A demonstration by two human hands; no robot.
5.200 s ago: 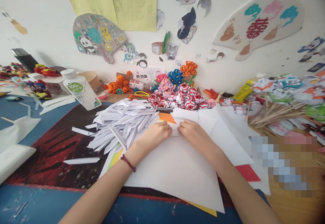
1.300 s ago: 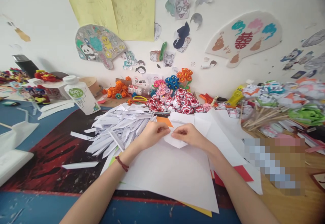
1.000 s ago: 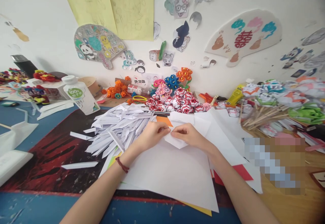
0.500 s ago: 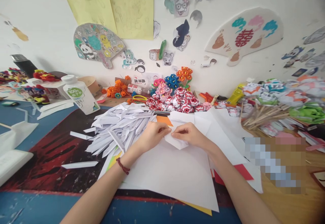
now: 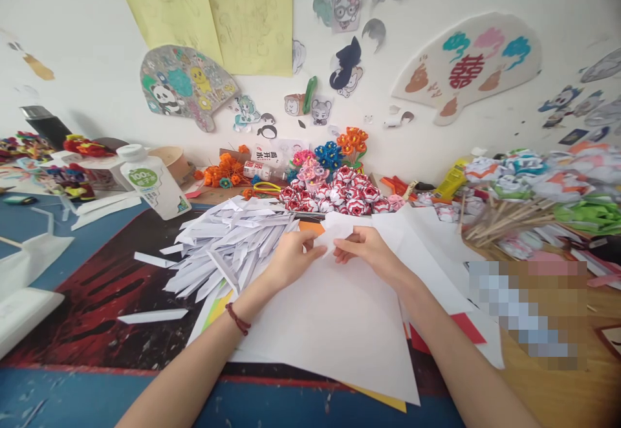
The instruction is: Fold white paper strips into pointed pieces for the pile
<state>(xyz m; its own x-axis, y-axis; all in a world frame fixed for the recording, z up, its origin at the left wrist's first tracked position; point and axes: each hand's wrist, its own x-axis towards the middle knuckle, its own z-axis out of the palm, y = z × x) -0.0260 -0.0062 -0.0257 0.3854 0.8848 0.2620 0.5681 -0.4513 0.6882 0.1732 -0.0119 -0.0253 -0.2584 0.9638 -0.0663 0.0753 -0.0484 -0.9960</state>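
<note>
My left hand [image 5: 291, 261] and my right hand [image 5: 366, 250] meet over the middle of the table and pinch a small white piece of paper [image 5: 334, 237] between their fingertips, lifted slightly off the sheets. Under both hands lies a large white sheet [image 5: 334, 331] on top of yellow and red sheets. A heap of folded white paper strips [image 5: 228, 244] lies just left of my left hand. An orange sheet [image 5: 310, 226] peeks out behind the fingers.
Red-and-white paper flowers [image 5: 339, 195] cluster behind the hands, with orange, blue and pink ones near the wall. A white bottle [image 5: 148, 179] stands at the left. Bundled paper flowers on wooden sticks [image 5: 524, 211] lie at the right. A loose strip [image 5: 152, 315] rests on the dark mat.
The small paper piece, pressed flat on the sheets five seconds ago, is now raised between my fingertips and looks narrower; my hands have shifted slightly upward.
</note>
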